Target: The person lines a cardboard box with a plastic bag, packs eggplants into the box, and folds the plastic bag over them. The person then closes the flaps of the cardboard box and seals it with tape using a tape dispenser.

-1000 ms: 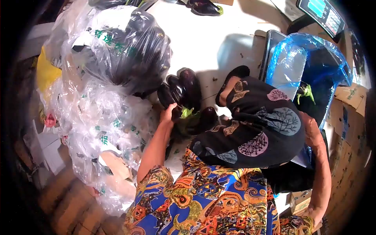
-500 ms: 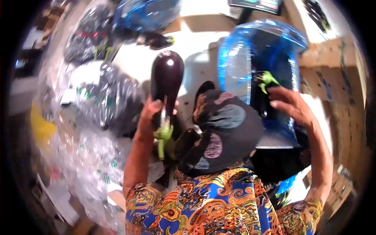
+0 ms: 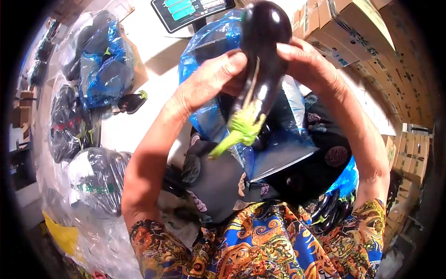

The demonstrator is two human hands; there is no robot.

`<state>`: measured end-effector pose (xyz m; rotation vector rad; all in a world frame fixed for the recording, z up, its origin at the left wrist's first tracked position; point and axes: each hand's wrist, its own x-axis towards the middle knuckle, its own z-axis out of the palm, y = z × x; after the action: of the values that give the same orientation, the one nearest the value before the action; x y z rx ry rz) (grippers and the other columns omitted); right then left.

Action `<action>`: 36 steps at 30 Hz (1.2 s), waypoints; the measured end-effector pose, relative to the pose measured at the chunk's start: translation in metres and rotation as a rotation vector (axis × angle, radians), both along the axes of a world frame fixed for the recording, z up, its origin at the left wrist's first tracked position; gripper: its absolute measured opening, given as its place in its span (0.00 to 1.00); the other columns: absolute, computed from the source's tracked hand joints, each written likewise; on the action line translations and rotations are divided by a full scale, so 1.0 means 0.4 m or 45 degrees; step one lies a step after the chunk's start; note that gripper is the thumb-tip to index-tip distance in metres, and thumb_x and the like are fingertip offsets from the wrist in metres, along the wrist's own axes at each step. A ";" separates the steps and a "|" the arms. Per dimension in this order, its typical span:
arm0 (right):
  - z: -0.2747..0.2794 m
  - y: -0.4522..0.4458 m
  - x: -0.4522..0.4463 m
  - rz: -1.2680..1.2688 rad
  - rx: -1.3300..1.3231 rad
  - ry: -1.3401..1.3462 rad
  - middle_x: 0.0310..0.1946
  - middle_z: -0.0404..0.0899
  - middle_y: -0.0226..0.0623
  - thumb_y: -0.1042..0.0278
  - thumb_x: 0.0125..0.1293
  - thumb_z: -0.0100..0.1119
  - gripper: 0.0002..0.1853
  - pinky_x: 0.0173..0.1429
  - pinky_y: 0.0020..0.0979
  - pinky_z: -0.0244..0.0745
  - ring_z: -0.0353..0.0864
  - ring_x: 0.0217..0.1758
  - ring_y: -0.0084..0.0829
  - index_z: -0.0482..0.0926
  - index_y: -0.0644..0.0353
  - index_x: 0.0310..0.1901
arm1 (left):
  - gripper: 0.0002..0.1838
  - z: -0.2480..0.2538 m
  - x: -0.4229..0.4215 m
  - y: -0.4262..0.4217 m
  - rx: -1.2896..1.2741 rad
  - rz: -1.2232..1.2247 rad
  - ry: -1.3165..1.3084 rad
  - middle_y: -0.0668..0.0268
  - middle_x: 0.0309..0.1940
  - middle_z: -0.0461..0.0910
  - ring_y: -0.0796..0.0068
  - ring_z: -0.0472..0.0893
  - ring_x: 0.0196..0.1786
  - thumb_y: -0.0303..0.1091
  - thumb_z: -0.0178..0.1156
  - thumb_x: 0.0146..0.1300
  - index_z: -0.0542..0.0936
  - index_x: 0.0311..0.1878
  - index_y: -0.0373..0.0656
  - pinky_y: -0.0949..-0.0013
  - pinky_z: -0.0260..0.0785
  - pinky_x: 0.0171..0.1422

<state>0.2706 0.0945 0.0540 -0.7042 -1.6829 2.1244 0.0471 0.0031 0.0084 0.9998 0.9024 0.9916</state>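
Note:
A large glossy dark eggplant [image 3: 267, 51] with a green stem pointing down-left is held up between both hands. My left hand [image 3: 216, 74] grips its left side, thumb on the skin and fingers partly hidden behind. On its right side, my right hand [image 3: 309, 60] presses with the thumb, the other fingers mostly hidden. Beneath the eggplant stands a tray lined with a blue plastic bag [image 3: 204, 111], its contents largely covered by the hands and the eggplant.
A scale display [image 3: 186, 11] is at the top. Another eggplant [image 3: 132, 102] lies on the white table [image 3: 121, 132] beside a blue bag [image 3: 104, 69]. Clear bags [image 3: 97, 179] fill the left. Cardboard boxes [image 3: 344, 28] are stacked at right; several eggplants [image 3: 330, 209] lie low right.
The eggplant my left hand lifted has moved right, over the blue-lined tray. My right hand has come up from the tray and taken hold of it too. The view has swung right.

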 end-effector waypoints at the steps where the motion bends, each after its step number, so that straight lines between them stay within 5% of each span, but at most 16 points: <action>1: 0.000 -0.001 0.016 -0.021 0.038 -0.060 0.53 0.81 0.36 0.45 0.59 0.68 0.33 0.70 0.35 0.64 0.76 0.58 0.29 0.76 0.59 0.60 | 0.36 -0.009 -0.027 0.020 -0.112 -0.061 0.103 0.52 0.53 0.80 0.63 0.83 0.52 0.57 0.57 0.68 0.69 0.69 0.39 0.64 0.75 0.57; 3: 0.019 -0.022 0.052 -0.125 0.081 -0.217 0.53 0.80 0.37 0.46 0.55 0.70 0.36 0.69 0.34 0.63 0.76 0.59 0.31 0.75 0.62 0.60 | 0.36 -0.085 -0.041 0.040 0.135 0.067 0.717 0.52 0.50 0.83 0.59 0.83 0.51 0.57 0.60 0.64 0.72 0.65 0.36 0.63 0.76 0.56; 5: 0.011 -0.020 0.079 -0.121 0.112 -0.462 0.57 0.77 0.40 0.42 0.52 0.69 0.43 0.71 0.35 0.61 0.74 0.61 0.33 0.70 0.64 0.65 | 0.29 -0.148 -0.024 0.063 0.320 -0.226 1.354 0.49 0.51 0.82 0.55 0.82 0.51 0.45 0.63 0.62 0.73 0.63 0.39 0.60 0.74 0.56; 9: -0.006 -0.007 0.057 -0.100 0.384 -0.982 0.55 0.78 0.46 0.40 0.48 0.71 0.47 0.67 0.37 0.66 0.76 0.59 0.37 0.70 0.66 0.64 | 0.25 -0.323 0.068 0.113 0.457 -0.473 1.557 0.49 0.53 0.80 0.46 0.79 0.55 0.43 0.61 0.60 0.73 0.58 0.44 0.53 0.73 0.58; 11: -0.028 0.006 0.047 -0.070 0.547 -1.024 0.53 0.79 0.56 0.32 0.39 0.74 0.54 0.65 0.41 0.71 0.78 0.60 0.46 0.71 0.69 0.61 | 0.31 -0.332 0.103 0.127 0.246 -0.581 1.645 0.47 0.53 0.81 0.46 0.80 0.56 0.44 0.62 0.60 0.70 0.65 0.42 0.55 0.74 0.61; 14: -0.042 0.008 0.033 0.047 0.897 -1.245 0.45 0.82 0.61 0.29 0.41 0.71 0.51 0.59 0.46 0.76 0.83 0.51 0.55 0.73 0.70 0.55 | 0.28 -0.293 0.101 0.123 0.211 -0.575 1.620 0.47 0.53 0.81 0.46 0.80 0.57 0.42 0.61 0.59 0.75 0.62 0.40 0.55 0.73 0.62; 17: -0.057 0.005 0.012 0.084 0.967 -1.409 0.44 0.82 0.62 0.28 0.41 0.70 0.51 0.57 0.47 0.77 0.83 0.50 0.56 0.73 0.70 0.54 | 0.23 -0.193 0.108 0.102 0.101 -0.799 1.942 0.46 0.53 0.81 0.46 0.80 0.57 0.39 0.60 0.58 0.80 0.55 0.37 0.54 0.74 0.62; 21: -0.067 0.003 -0.001 0.060 1.023 -1.462 0.42 0.82 0.61 0.27 0.42 0.70 0.52 0.55 0.48 0.78 0.83 0.48 0.58 0.71 0.70 0.56 | 0.15 -0.228 0.092 0.041 0.479 -0.370 1.811 0.39 0.37 0.81 0.39 0.82 0.44 0.34 0.58 0.54 0.81 0.32 0.27 0.49 0.77 0.52; 22: -0.074 0.005 0.004 0.072 1.026 -1.442 0.41 0.83 0.61 0.27 0.43 0.69 0.53 0.54 0.48 0.78 0.84 0.48 0.57 0.70 0.70 0.57 | 0.17 -0.218 0.099 0.061 0.291 -0.653 1.878 0.45 0.51 0.81 0.46 0.81 0.53 0.33 0.58 0.56 0.84 0.47 0.35 0.53 0.76 0.57; 25: -0.065 0.001 0.005 0.101 1.044 -1.425 0.41 0.83 0.61 0.28 0.43 0.69 0.52 0.54 0.49 0.78 0.84 0.48 0.57 0.70 0.69 0.57 | 0.16 -0.307 0.099 0.105 0.252 -0.730 1.732 0.48 0.55 0.80 0.48 0.82 0.54 0.33 0.59 0.57 0.85 0.46 0.37 0.52 0.76 0.57; 27: -0.054 -0.003 0.002 0.082 1.043 -1.425 0.41 0.83 0.62 0.28 0.43 0.70 0.52 0.54 0.48 0.78 0.84 0.49 0.56 0.70 0.69 0.57 | 0.19 -0.528 0.109 0.144 0.528 -0.552 1.728 0.50 0.54 0.81 0.48 0.82 0.54 0.35 0.61 0.57 0.82 0.52 0.42 0.52 0.77 0.56; 32: -0.051 0.012 0.028 -0.095 0.921 -1.206 0.43 0.83 0.60 0.29 0.42 0.71 0.51 0.55 0.44 0.78 0.85 0.49 0.53 0.72 0.69 0.56 | 0.24 -0.432 0.109 0.158 0.228 -0.401 1.550 0.50 0.51 0.82 0.48 0.81 0.55 0.38 0.62 0.57 0.77 0.59 0.48 0.50 0.75 0.58; 33: -0.044 0.012 0.029 -0.150 0.832 -1.191 0.45 0.83 0.56 0.30 0.41 0.72 0.51 0.55 0.41 0.79 0.84 0.51 0.48 0.72 0.68 0.57 | 0.33 -0.320 0.081 0.144 0.205 -0.503 1.539 0.59 0.53 0.83 0.56 0.79 0.59 0.42 0.63 0.61 0.67 0.70 0.50 0.63 0.71 0.62; 35: -0.047 0.013 0.048 -0.233 0.680 -1.054 0.50 0.81 0.52 0.31 0.41 0.73 0.52 0.54 0.38 0.79 0.82 0.54 0.43 0.71 0.67 0.60 | 0.34 -0.297 0.035 0.155 0.278 -0.373 0.809 0.64 0.54 0.81 0.66 0.79 0.54 0.41 0.66 0.59 0.68 0.68 0.45 0.67 0.72 0.58; 36: -0.057 0.021 0.063 -0.224 0.568 -0.918 0.53 0.79 0.50 0.35 0.44 0.74 0.51 0.59 0.38 0.76 0.79 0.57 0.39 0.70 0.65 0.62 | 0.35 -0.212 0.021 0.126 0.044 -0.325 0.409 0.65 0.55 0.79 0.69 0.78 0.54 0.41 0.68 0.58 0.68 0.68 0.43 0.67 0.71 0.57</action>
<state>0.2959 0.1028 0.0313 -1.5098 -2.2257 1.3570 0.0557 0.0534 -0.0763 1.2919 0.9923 0.6432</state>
